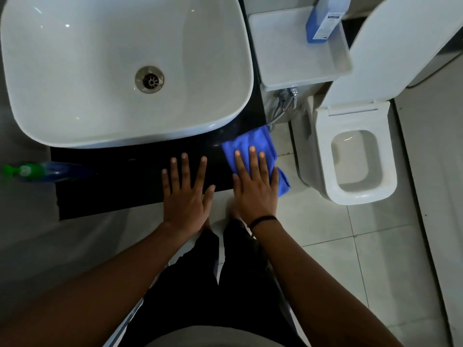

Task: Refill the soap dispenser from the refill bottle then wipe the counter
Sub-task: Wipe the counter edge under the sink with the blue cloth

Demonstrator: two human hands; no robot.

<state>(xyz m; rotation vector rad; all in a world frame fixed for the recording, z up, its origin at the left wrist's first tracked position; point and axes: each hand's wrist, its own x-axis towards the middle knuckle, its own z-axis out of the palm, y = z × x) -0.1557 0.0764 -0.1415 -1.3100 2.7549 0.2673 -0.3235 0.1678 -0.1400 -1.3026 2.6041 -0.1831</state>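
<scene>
A black counter (130,179) runs in front of a white basin (100,71). My right hand (255,186) lies flat, fingers spread, pressing a folded blue cloth (250,146) onto the counter's right end. My left hand (185,194) rests flat and empty on the counter beside it, fingers apart. At the counter's left end stands a soap dispenser (47,171) with a green pump top and blue body, seen blurred from above. A blue refill bottle (325,18) with a white label stands on the toilet tank lid at the top right.
The toilet (355,161) with its lid raised stands to the right of the counter, with a hose fitting (285,98) between them. Pale floor tiles (350,246) lie below. My legs in dark trousers are at the counter's front edge.
</scene>
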